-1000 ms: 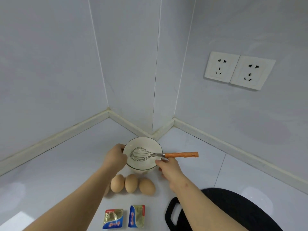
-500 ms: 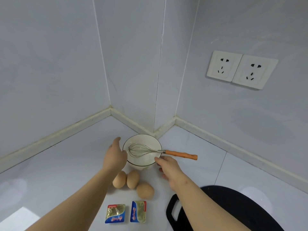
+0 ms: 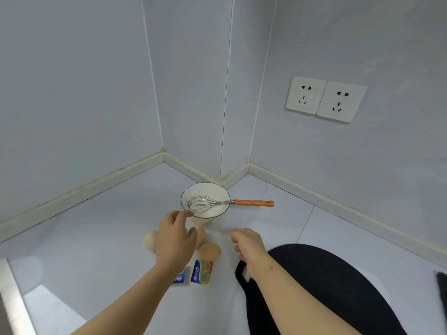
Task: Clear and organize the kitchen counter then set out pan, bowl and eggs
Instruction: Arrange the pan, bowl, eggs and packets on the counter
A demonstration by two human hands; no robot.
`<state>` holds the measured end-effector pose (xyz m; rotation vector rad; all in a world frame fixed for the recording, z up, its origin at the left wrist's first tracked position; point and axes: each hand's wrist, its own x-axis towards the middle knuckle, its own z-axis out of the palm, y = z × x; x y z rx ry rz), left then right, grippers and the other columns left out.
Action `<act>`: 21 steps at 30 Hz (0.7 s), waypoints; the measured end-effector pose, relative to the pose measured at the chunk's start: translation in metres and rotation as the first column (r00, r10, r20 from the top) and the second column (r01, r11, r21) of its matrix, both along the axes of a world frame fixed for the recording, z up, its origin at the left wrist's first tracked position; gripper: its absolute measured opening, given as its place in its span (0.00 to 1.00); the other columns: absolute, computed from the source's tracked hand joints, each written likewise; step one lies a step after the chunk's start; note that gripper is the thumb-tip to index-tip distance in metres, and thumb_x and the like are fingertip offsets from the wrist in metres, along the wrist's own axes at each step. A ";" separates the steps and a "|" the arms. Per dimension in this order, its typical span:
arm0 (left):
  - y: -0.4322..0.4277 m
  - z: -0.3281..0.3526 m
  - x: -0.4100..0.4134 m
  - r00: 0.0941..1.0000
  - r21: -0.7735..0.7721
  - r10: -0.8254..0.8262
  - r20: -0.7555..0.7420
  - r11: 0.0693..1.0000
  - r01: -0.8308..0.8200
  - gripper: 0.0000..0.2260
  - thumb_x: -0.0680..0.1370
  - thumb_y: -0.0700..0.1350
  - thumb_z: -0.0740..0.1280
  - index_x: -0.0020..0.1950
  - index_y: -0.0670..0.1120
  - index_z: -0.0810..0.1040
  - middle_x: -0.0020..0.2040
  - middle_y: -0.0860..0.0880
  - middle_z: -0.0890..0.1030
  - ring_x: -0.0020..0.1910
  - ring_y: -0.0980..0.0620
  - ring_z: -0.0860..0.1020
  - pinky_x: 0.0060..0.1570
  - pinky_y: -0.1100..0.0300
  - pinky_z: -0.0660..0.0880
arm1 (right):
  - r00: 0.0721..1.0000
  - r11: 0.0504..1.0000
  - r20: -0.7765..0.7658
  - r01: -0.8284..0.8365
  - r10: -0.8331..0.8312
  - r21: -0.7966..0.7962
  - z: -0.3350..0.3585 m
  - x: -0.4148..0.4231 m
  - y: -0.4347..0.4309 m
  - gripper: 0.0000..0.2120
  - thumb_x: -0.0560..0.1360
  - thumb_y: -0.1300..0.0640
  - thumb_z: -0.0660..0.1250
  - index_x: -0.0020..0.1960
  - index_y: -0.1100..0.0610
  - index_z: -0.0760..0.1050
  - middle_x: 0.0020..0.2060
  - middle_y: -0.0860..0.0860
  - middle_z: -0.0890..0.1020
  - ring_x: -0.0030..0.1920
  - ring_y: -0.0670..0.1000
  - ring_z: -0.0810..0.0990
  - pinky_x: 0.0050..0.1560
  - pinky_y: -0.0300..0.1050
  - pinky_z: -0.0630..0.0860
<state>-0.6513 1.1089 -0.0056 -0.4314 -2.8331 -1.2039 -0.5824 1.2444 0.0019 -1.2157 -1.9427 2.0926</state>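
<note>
A white bowl (image 3: 205, 189) stands near the counter's back corner with a wire whisk (image 3: 254, 203) lying across it, orange handle pointing right. Three brown eggs lie in front of the bowl: one at the left (image 3: 150, 240), one mostly hidden behind my left hand, one at the right (image 3: 210, 251). My left hand (image 3: 175, 243) hovers above the eggs with relaxed fingers, holding nothing. My right hand (image 3: 249, 246) is to the right of the eggs, fingers loose and empty. A black board (image 3: 326, 286) lies under my right forearm.
Two small foil packets (image 3: 202, 272) lie near the front of the eggs, one partly behind my left wrist. White wall sockets (image 3: 324, 99) sit on the right wall. A metal edge (image 3: 9, 298) shows at the far left.
Both hands have let go of the bowl and drawn back toward me. The bowl with the whisk stays by the corner.
</note>
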 end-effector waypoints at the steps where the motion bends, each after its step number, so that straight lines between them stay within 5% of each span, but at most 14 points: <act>1: 0.000 0.001 0.005 1.000 -0.014 -0.015 0.002 1.000 0.015 0.17 0.76 0.39 0.63 0.65 0.46 0.74 0.65 0.46 0.71 0.63 0.46 0.69 0.60 0.58 0.65 | 1.000 1.000 -0.009 0.010 -0.010 0.000 0.002 0.003 -0.001 0.09 0.76 0.62 0.62 0.37 0.55 0.71 0.36 0.49 0.72 0.37 0.47 0.70 0.35 0.37 0.67; 7: 0.013 -0.002 0.056 0.975 -0.006 -0.222 0.030 0.975 0.222 0.13 0.76 0.40 0.62 0.60 0.48 0.75 0.63 0.50 0.71 0.60 0.51 0.70 0.53 0.64 0.67 | 0.995 0.985 -0.028 0.101 -0.098 0.143 0.005 0.045 0.006 0.07 0.78 0.60 0.61 0.54 0.56 0.75 0.51 0.52 0.76 0.54 0.51 0.74 0.56 0.44 0.72; 12: 0.038 -0.016 0.095 0.920 -0.103 -0.335 0.204 0.927 0.361 0.14 0.78 0.43 0.61 0.64 0.49 0.71 0.64 0.51 0.69 0.56 0.54 0.71 0.54 0.66 0.67 | 0.973 0.907 0.012 0.212 -0.232 0.363 -0.005 0.104 0.028 0.12 0.79 0.60 0.59 0.60 0.55 0.74 0.51 0.48 0.77 0.45 0.44 0.73 0.49 0.40 0.70; 17: 0.056 -0.015 0.116 0.725 0.003 -0.163 0.669 0.976 0.216 0.18 0.78 0.42 0.62 0.67 0.44 0.63 0.50 0.46 0.71 0.50 0.47 0.74 0.54 0.51 0.77 | 0.943 0.870 0.122 0.228 -0.308 0.437 -0.015 0.152 0.042 0.13 0.79 0.60 0.58 0.62 0.56 0.73 0.48 0.48 0.75 0.42 0.44 0.72 0.47 0.40 0.70; 21: 0.063 -0.007 0.127 0.490 0.168 -0.087 0.867 0.978 -0.123 0.22 0.77 0.38 0.64 0.68 0.42 0.60 0.55 0.42 0.67 0.58 0.41 0.70 0.52 0.47 0.75 | 0.924 0.874 0.167 0.252 -0.345 0.415 -0.023 0.172 0.037 0.12 0.79 0.60 0.59 0.61 0.56 0.73 0.48 0.48 0.75 0.45 0.46 0.74 0.48 0.41 0.72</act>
